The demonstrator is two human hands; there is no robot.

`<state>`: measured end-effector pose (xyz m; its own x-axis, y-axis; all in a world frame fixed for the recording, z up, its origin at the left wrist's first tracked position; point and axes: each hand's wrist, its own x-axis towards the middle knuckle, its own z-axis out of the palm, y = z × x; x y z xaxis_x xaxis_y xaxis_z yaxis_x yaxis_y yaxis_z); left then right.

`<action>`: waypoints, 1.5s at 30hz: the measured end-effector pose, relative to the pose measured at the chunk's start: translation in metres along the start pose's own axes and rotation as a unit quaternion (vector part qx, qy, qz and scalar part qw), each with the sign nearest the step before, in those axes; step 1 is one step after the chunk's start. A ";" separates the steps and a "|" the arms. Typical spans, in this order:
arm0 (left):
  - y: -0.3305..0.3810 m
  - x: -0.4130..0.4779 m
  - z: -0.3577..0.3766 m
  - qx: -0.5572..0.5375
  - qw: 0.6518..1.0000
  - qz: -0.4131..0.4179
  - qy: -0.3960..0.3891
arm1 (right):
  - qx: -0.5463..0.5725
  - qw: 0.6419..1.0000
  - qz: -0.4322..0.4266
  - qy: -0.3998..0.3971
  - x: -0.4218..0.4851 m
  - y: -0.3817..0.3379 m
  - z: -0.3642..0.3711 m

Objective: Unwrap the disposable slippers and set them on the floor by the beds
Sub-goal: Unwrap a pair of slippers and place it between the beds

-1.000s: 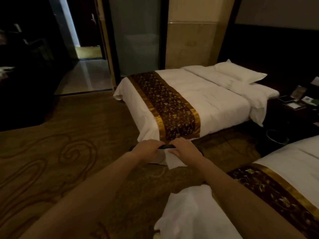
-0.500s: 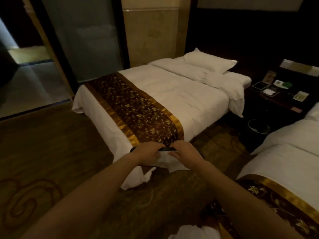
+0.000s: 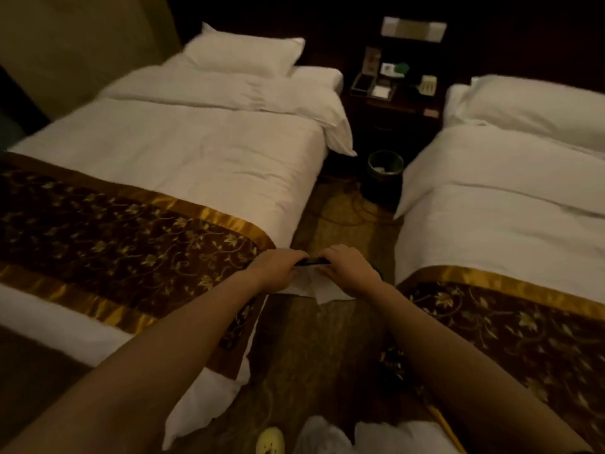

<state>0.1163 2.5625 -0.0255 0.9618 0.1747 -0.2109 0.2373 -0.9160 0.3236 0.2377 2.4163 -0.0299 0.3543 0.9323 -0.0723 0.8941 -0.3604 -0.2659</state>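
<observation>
Both-handed hold, mid-air: left hand [image 3: 278,269] and right hand [image 3: 348,271] are curled shut on the white disposable slippers with a dark edge [image 3: 313,283], one hand at each end. Dark edge runs along the top between the two thumbs; white part hangs below the knuckles, creased, lower tip pointing down. Whether any wrapper is on it, cannot tell, too dim. The pair is held above the aisle of brown patterned carpet [image 3: 330,348], between the two beds, not touching either.

Left: white-sheeted bed with a brown-and-gold floral runner [image 3: 183,165] and a white pillow at the far end. Right: matching second white bed with the same runner [image 3: 510,204], also with a pillow. Far end of the aisle: round dark waste bin [image 3: 385,172] on the carpet, with something pale inside. Behind it a dark wooden nightstand [image 3: 394,106] carrying small items, blurred. Near bottom edge: white clothing and a pale yellow shoe [image 3: 270,440] on the carpet.
</observation>
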 end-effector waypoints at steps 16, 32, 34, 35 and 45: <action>-0.014 0.307 0.053 -0.020 0.984 0.118 -0.129 | 0.088 0.982 0.165 -0.031 0.111 0.236 0.051; -0.138 0.552 0.435 -0.493 0.801 -0.305 -0.150 | 0.331 0.780 0.527 0.070 0.224 0.414 0.440; -0.147 0.571 0.486 -0.582 0.723 -0.337 -0.158 | 0.457 0.705 0.538 0.066 0.232 0.436 0.493; -0.151 0.579 0.506 -0.601 0.705 -0.340 -0.163 | 0.483 0.688 0.538 0.061 0.235 0.448 0.514; -0.194 0.619 0.586 -0.599 0.702 -0.328 -0.200 | 0.529 0.659 0.506 0.174 0.249 0.558 0.610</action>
<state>0.5858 2.6364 -0.7596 0.5335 0.0818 -0.8418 0.7864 0.3182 0.5294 0.6573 2.4656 -0.7831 0.8285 0.1016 -0.5508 -0.4734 -0.3983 -0.7856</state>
